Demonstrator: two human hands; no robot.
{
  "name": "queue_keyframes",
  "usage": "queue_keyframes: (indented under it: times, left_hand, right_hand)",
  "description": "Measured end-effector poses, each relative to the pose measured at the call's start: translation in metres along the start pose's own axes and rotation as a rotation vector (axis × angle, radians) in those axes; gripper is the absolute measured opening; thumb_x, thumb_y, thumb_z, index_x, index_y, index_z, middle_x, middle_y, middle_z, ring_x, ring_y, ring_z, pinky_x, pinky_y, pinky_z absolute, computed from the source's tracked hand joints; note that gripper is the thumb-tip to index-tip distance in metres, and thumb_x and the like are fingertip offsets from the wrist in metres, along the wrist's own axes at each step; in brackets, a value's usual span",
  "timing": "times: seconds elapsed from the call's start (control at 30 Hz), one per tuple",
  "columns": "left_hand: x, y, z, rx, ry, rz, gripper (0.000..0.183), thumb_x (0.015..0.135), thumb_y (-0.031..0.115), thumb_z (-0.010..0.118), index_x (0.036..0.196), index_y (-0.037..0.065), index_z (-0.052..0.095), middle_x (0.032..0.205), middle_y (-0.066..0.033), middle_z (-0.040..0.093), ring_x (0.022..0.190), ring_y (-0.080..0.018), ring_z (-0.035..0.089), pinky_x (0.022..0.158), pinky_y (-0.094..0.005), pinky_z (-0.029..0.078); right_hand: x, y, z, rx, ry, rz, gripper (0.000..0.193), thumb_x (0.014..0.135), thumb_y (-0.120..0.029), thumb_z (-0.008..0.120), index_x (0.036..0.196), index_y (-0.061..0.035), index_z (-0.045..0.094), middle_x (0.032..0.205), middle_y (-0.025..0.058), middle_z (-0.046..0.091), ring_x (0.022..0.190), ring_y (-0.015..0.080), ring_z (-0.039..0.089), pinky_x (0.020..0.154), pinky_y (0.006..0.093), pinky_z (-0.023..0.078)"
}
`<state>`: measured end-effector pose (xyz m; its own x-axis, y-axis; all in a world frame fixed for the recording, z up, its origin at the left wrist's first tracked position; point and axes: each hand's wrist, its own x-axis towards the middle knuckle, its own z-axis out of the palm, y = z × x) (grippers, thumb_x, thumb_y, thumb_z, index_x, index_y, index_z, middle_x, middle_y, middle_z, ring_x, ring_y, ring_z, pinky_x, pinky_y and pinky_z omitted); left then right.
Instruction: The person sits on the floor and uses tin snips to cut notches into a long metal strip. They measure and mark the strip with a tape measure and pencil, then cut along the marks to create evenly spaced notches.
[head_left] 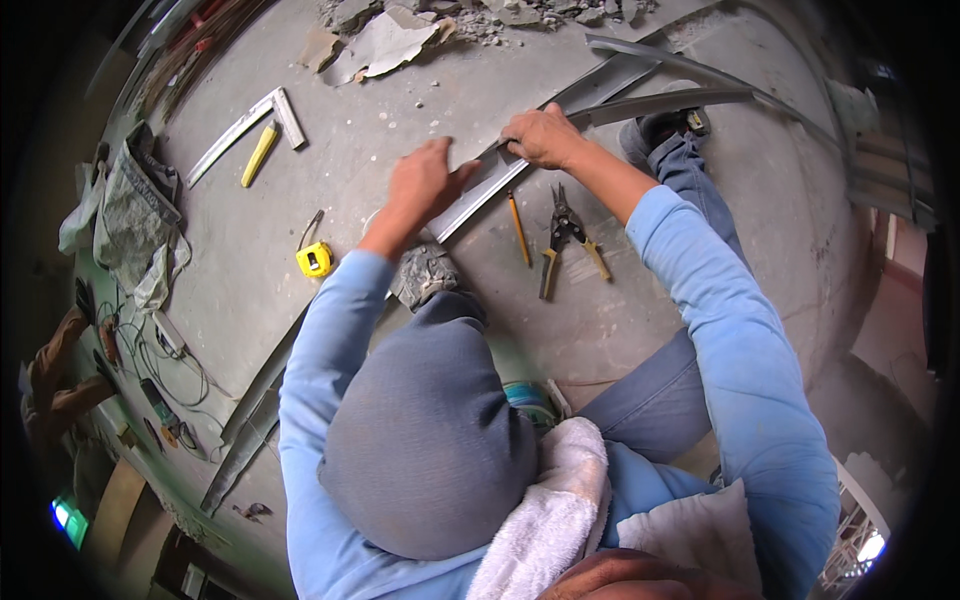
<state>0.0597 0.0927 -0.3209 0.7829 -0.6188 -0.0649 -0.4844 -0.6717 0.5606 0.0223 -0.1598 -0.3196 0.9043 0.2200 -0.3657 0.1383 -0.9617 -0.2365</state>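
A long grey metal channel [484, 196] lies slantwise on the concrete floor in front of me. My right hand [543, 138] has its fingers curled over the channel's edge, partway along it. Beside the near end is my left hand [422, 185], its fingers slightly blurred and its thumb held apart, with nothing visible in it. Right of that end lie an orange pencil [519, 229] and a pair of snips [566, 232] with yellow-and-black handles, their jaws pointing away from me. A second metal strip [665, 103] runs to the right from near my right hand.
A yellow tape measure [314, 260], a yellow utility knife [259, 155] and a metal square [236, 136] lie at left. Broken rubble [395, 45] covers the far floor. A grey sack [137, 220], corded power tool [160, 404] and more metal strips [243, 452] lie farther left.
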Motion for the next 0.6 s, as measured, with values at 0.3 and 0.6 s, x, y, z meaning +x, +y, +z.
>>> queue_keyframes:
  times: [0.3, 0.6]
  left_hand:
    - [0.027, 0.019, 0.044, -0.158, -0.256, -0.115, 0.041, 0.101, 0.043, 0.055, 0.103, 0.005, 0.071, 0.096, -0.0253, 0.072, 0.094, -0.0474, 0.068, 0.079, -0.0542, 0.052]
    - [0.02, 0.025, 0.058, -0.102, -0.14, -0.121, 0.03, 0.101, 0.031, 0.049, 0.11, 0.011, 0.069, 0.1, -0.022, 0.072, 0.095, -0.045, 0.069, 0.078, -0.0535, 0.053]
  right_hand:
    - [-0.002, -0.004, 0.005, 0.013, 0.008, 0.051, 0.02, 0.093, -0.035, 0.064, 0.106, -0.0235, 0.075, 0.106, 0.0051, 0.075, 0.106, 0.0278, 0.069, 0.094, 0.0506, 0.037]
    - [0.001, -0.004, 0.016, 0.026, 0.076, 0.082, 0.017, 0.092, -0.031, 0.063, 0.099, -0.0233, 0.076, 0.103, 0.0046, 0.076, 0.106, 0.026, 0.069, 0.093, 0.0505, 0.036]
